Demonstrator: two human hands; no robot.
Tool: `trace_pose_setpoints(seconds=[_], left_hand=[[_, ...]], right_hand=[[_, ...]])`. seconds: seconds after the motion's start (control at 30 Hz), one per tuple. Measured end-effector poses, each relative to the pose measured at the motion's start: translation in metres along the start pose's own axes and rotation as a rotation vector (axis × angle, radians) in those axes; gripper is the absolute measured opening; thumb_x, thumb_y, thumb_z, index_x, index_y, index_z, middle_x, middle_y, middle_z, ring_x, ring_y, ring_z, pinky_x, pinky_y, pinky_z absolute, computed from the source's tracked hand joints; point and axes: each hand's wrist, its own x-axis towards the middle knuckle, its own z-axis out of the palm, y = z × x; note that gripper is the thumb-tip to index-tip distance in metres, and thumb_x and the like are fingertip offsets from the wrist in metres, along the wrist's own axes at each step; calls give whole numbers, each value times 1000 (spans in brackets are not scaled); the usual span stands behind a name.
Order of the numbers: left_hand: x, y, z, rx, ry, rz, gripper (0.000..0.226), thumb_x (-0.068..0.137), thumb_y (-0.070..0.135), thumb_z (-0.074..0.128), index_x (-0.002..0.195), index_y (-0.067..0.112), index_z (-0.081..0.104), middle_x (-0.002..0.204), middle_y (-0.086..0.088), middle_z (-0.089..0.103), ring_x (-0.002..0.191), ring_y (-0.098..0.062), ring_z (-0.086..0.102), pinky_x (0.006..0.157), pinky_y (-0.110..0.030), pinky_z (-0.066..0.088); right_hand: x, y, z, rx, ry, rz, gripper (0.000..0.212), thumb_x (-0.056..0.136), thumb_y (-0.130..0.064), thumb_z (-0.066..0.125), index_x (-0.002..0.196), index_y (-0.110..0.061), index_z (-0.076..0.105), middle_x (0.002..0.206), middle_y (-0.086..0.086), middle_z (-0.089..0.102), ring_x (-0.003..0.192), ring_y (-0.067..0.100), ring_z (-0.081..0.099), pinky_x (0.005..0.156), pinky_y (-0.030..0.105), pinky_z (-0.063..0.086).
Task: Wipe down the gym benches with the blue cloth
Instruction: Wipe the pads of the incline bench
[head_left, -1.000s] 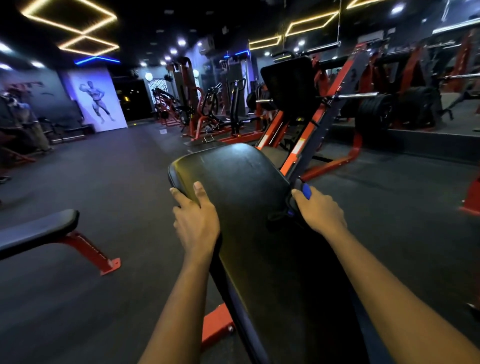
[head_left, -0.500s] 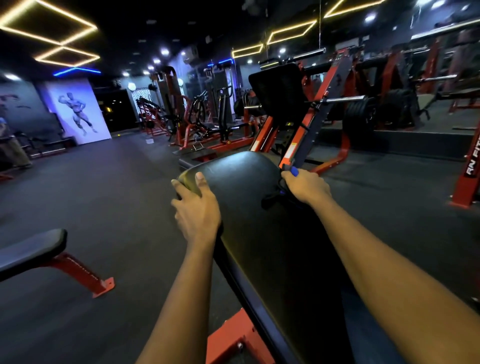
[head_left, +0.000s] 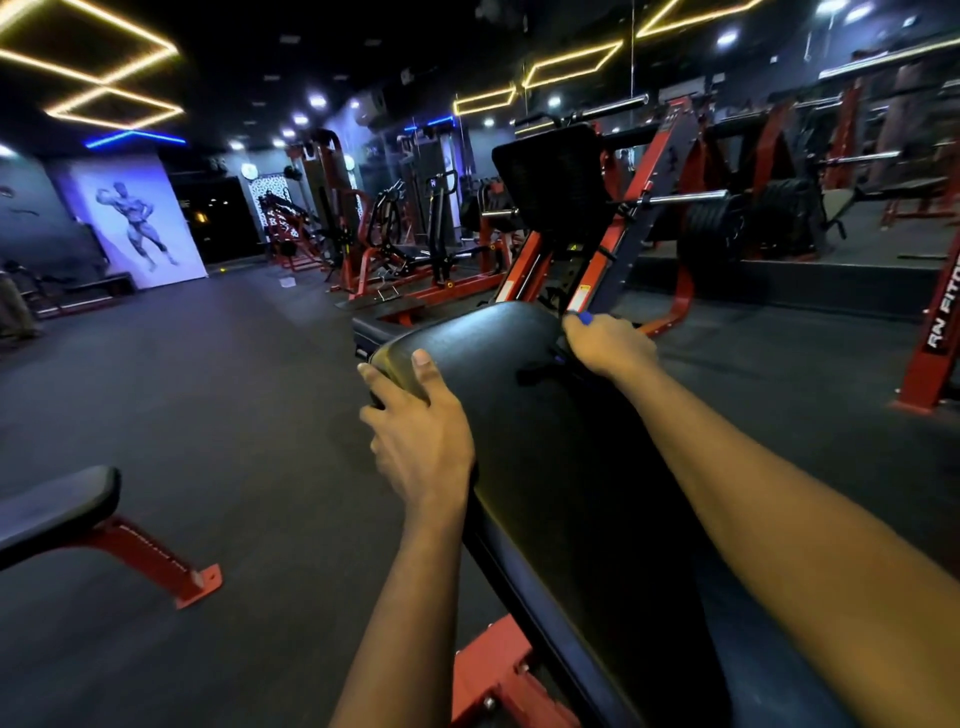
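One small tip of the blue cloth (head_left: 586, 318) shows, bright blue, poking out past the knuckles of the right hand (head_left: 610, 351). The rest is bunched under that hand and hidden. A dark fold sticks out on its thumb side; can't tell if that is cloth or shadow.

Right hand: fingers curled down over the cloth, clamping it against the far right corner of the bench pad (head_left: 545, 493).

Pad: black glossy vinyl, rounded far end, tilted, running from the far end back between both forearms. Faint yellow glare on its surface just ahead of the left hand (head_left: 415, 426).

Left hand: grasping the pad's left edge near the far end, thumb on top, fingers wrapped over the side. Well apart from the right hand, roughly level with it across the pad.

Below the left forearm: red steel frame (head_left: 493, 670) under the pad.

Further left of the left hand: second bench (head_left: 52, 509), black pad, red foot bolted on dark rubber floor (head_left: 234, 415).

Beyond the right hand: red and black plate-loaded machine (head_left: 550, 192) with stacked weight plates (head_left: 711, 228).

Far left, beyond the left hand: lit wall poster (head_left: 137, 221) of a flexing figure. Overhead: yellow light strips (head_left: 104, 98) on a black ceiling.
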Motion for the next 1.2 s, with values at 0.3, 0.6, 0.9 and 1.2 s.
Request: trace_pose_setpoints(seconds=[0.3, 0.6, 0.9, 1.2], left_hand=[[5, -4, 0, -21, -20, 14, 75, 95, 67, 13, 156, 25, 1, 139, -18, 38, 120, -38, 47, 95, -47, 39], [3, -4, 0, -36, -5, 7, 74, 95, 66, 12, 156, 25, 1, 140, -17, 38, 118, -36, 49, 89, -45, 41], [2, -1, -4, -68, 0, -37, 69, 98, 63, 14, 156, 26, 4, 142, -16, 37, 119, -36, 49, 92, -46, 40], [3, -4, -4, -93, -24, -26, 70, 97, 64, 13, 156, 27, 2, 142, -14, 36, 116, -32, 51, 91, -44, 43]], right_hand=[[2, 21, 5, 30, -48, -124, 39, 95, -56, 36, 112, -27, 55, 127, 14, 60, 110, 38, 56, 86, 40, 42], [28, -33, 10, -20, -6, -115, 55, 95, -56, 29, 125, -22, 60, 134, 17, 57, 119, 38, 54, 95, 41, 41], [8, -95, 20, -147, -111, -686, 35, 95, -48, 47, 125, -36, 60, 129, -2, 61, 124, 23, 50, 103, 44, 32], [38, -86, 17, -90, -51, -216, 55, 91, -63, 36, 133, -33, 56, 138, 10, 56, 123, 33, 52, 95, 37, 39]])
